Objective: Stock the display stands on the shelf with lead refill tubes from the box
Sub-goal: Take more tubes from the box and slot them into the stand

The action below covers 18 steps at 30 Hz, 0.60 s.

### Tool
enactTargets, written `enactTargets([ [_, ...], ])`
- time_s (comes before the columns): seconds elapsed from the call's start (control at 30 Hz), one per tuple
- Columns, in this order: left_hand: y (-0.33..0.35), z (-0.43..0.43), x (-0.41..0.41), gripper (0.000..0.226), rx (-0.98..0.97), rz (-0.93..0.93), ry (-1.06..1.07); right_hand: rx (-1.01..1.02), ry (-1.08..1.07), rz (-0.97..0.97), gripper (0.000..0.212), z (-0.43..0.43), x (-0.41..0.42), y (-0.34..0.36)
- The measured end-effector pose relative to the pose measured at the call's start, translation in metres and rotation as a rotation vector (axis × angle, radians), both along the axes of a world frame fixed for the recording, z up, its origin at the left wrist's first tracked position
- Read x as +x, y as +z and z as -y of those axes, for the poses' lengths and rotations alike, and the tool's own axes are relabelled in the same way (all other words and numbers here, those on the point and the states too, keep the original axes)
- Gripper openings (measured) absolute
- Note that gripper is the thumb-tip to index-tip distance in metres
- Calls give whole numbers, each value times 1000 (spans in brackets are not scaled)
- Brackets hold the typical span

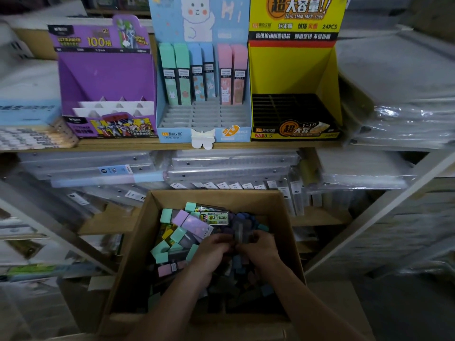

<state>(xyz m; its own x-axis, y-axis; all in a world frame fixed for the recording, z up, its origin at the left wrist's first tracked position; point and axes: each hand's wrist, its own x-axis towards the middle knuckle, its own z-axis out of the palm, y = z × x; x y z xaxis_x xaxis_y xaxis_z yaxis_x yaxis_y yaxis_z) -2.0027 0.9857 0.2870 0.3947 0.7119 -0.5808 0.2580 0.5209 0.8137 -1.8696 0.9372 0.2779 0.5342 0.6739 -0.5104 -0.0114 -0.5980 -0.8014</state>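
Down in the brown cardboard box, amid jumbled pastel lead refill tubes lying every way, the right hand pinches a grey tube roughly upright; the left hand curls beside it, grip unclear.

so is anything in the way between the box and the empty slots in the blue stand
Nothing visible. The blue stand has empty front rows, its six tubes stand only in the back row, and the box below is open-topped.
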Motion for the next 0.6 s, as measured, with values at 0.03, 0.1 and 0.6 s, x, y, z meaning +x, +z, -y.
enactTargets([
  [0.03, 0, 1, -2, 19, 1, 15, -6, 5, -1, -15, 34, 0, 0, 0],
  [0.1, 0, 2, -4, 18, 34, 33, -34, 26, -5, -52, 35, 2, 0, -1],
  [0.6, 15, 19, -23, 22, -90, 177, 14, 267, 106, -301, 28, 16, -14, 27],
])
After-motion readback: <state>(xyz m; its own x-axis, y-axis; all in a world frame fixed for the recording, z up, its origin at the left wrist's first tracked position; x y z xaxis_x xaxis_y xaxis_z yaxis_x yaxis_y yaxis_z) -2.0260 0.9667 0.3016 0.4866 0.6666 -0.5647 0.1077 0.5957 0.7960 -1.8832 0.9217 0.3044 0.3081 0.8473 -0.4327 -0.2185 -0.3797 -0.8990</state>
